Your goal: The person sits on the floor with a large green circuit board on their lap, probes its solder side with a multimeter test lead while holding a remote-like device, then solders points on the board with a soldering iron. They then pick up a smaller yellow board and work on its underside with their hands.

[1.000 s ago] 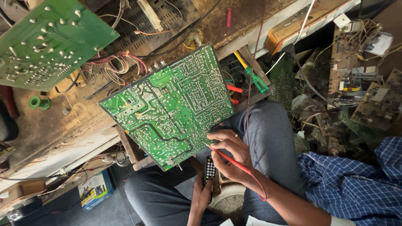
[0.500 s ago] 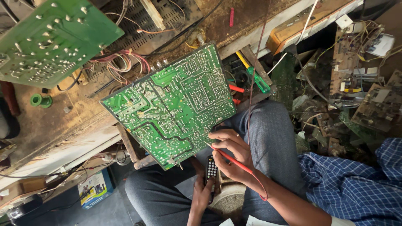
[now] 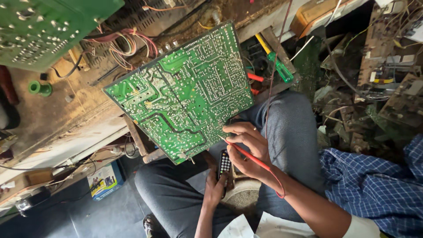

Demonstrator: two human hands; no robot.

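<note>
Head view: your right hand (image 3: 246,147) pinches a red probe (image 3: 246,155), its tip touching the green circuit board (image 3: 185,88) propped over your knees. Your left hand (image 3: 217,189), beneath the board's lower edge, grips a small black remote (image 3: 224,163).

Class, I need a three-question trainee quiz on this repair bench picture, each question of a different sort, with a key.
1. True or false: the slim red test probe touches the large green circuit board.
2. Which hand holds the small black remote control? A) left hand B) right hand
3. Fill in: the green-handled screwdriver lies ___ the board, not on it.

Key: 1 true; 2 A; 3 beside.
</note>
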